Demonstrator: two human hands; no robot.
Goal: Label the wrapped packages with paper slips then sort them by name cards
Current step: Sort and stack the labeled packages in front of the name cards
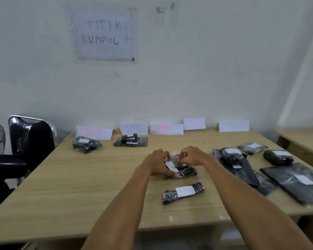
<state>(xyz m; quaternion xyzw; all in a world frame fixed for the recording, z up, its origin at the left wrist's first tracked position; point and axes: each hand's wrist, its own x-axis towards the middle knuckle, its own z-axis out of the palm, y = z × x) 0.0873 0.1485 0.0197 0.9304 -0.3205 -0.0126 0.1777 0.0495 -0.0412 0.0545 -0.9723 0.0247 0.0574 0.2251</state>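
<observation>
wrapped package [187,171], well in front of the name cards [166,129], is pinched with its slip [172,166] by left hand [156,164] and right hand [191,156]; two piles [87,144] lie sorted at the cards, several labelled ones [183,192] await sorting.

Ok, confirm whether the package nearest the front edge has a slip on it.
Yes, a white slip lies across the middle of that package.
</observation>
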